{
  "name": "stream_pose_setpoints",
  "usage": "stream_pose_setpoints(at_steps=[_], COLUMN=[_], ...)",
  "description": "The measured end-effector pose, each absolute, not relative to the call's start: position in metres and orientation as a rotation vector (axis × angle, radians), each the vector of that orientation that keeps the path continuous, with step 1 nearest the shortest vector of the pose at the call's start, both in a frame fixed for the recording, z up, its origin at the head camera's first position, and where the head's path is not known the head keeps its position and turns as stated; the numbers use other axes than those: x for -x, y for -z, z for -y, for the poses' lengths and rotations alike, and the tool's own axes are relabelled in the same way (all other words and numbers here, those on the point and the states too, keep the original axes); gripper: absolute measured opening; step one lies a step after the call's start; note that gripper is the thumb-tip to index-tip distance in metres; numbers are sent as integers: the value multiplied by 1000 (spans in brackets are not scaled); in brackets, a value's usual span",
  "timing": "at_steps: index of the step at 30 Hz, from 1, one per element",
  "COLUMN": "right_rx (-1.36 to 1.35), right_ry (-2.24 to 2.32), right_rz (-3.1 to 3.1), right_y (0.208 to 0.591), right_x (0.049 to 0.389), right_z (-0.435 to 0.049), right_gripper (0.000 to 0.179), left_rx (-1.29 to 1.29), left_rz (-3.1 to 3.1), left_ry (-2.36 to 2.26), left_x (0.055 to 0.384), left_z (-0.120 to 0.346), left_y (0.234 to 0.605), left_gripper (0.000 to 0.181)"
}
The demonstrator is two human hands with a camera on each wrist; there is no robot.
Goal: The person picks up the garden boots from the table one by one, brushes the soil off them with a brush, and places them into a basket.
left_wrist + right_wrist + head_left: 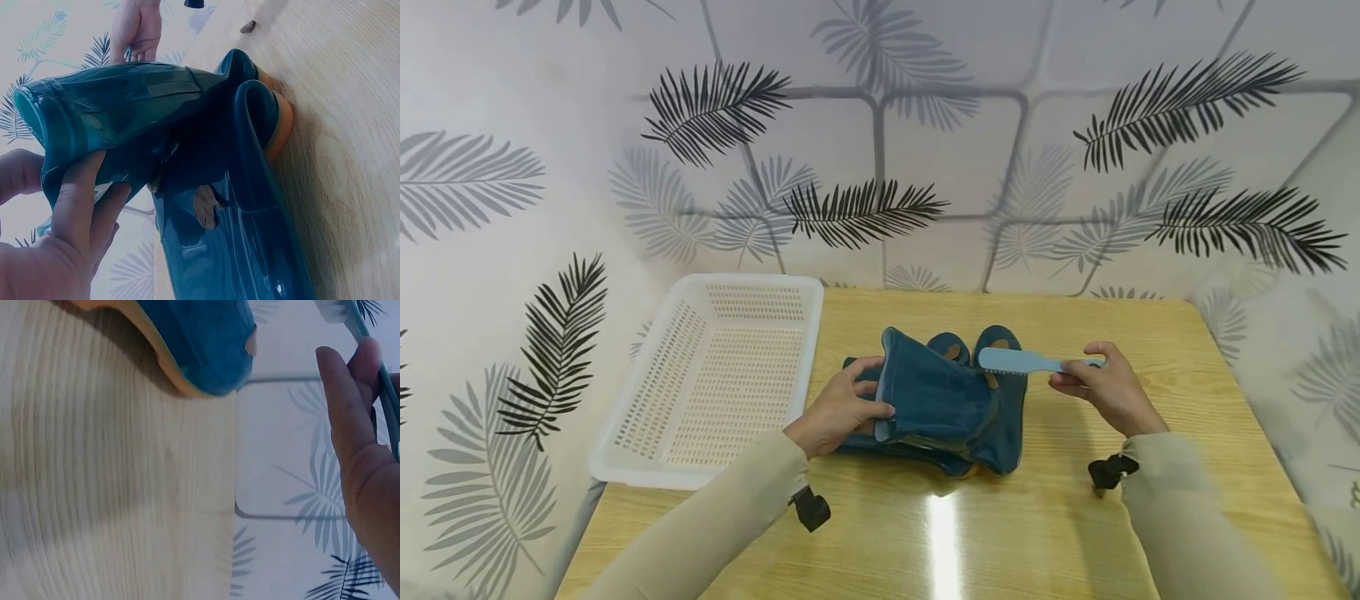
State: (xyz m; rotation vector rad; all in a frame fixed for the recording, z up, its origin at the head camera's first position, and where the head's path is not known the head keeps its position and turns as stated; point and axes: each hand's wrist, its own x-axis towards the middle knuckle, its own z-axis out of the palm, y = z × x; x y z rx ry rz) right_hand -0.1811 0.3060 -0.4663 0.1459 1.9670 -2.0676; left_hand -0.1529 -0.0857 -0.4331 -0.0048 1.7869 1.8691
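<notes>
My left hand (842, 408) grips the open top of a dark teal rubber boot (936, 396), thumb on the near side of the shaft. This boot is raised and tilted over a second teal boot (262, 250), which lies on the table with a brown smear (206, 206) on it. My right hand (1108, 387) holds a light blue brush (1017, 361) by its handle. The brush's bristles face down, with its head overlapping the raised boot's foot end in the head view. An orange-tan sole edge (281, 128) shows in the left wrist view.
A white plastic basket (655, 477) with slotted sides stands on the left of the wooden table (1000, 533). Behind the table rises a wall (955, 158) with a leaf pattern. A small brown clump (248, 27) lies on the tabletop.
</notes>
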Motion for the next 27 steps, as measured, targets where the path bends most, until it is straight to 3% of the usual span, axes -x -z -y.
stream_pose_setpoints(at_steps=[4, 15, 22, 27], right_rx=[-150, -258, -235, -283], right_ry=[1956, 2027, 2099, 2026], right_rz=[-2047, -2016, -1947, -2007], right_y=[473, 473, 479, 484], right_x=[180, 171, 176, 169], right_z=[-301, -327, -310, -321], right_gripper=[38, 59, 43, 58], left_rx=[2, 10, 24, 20], left_rz=[-1785, -1791, -1805, -1816], left_ry=[-1869, -1878, -1868, -1862], left_x=[152, 152, 152, 152], left_z=[86, 87, 86, 87], left_y=[435, 436, 434, 435], left_gripper=[77, 76, 76, 76])
